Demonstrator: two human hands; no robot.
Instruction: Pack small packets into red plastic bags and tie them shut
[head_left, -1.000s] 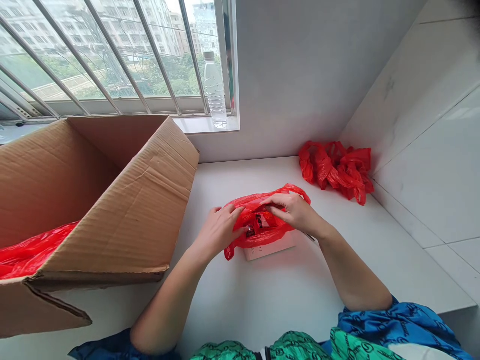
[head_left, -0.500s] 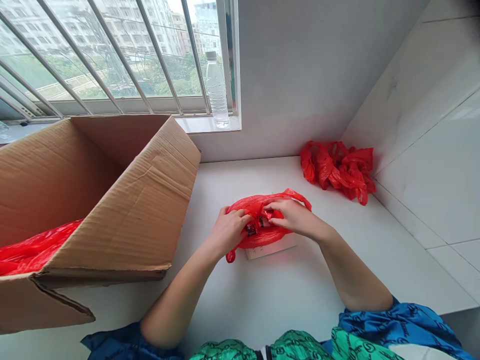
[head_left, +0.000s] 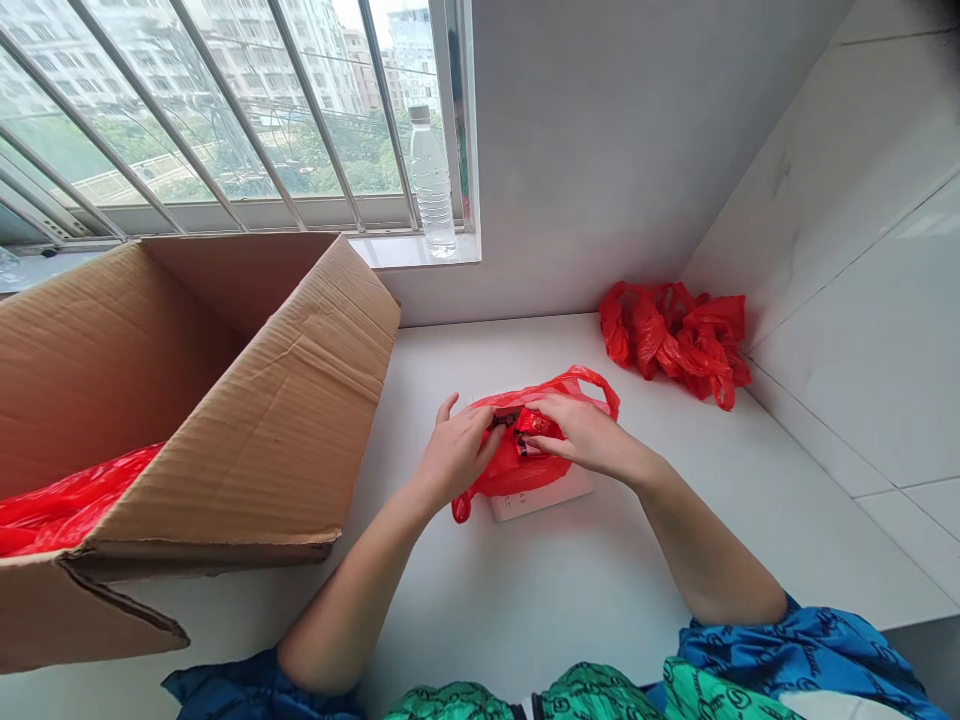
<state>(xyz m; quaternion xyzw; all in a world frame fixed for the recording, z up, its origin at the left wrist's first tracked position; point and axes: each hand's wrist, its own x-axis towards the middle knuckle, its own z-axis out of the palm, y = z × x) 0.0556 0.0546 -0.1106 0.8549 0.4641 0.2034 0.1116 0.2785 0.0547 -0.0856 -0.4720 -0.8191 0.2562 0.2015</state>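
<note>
A red plastic bag (head_left: 495, 482) lies with its mouth spread on the white surface, partly over a flat white box (head_left: 551, 497) with dark print. My left hand (head_left: 456, 452) reaches into the bag's left side, thumb and fingers closed round something dark that I cannot make out; one finger sticks up. From the right, my right hand (head_left: 589, 432) has its thumb and fingers about a small shiny red packet (head_left: 538, 424) inside the bag. Dark and pale printed bits show beneath that packet. The rest of the bag's contents is hidden.
An open cardboard box (head_left: 277, 400) with red plastic (head_left: 82, 495) inside stands at the left. Crumpled red bags (head_left: 675, 335) lie in the back right corner by the tiled wall. A clear water bottle (head_left: 432, 190) stands on the sill of the barred window.
My left hand has turned and its fingers have moved deeper into the bag. The bag's far rim and right handle have lifted slightly. More of the red packet shows by my right hand.
</note>
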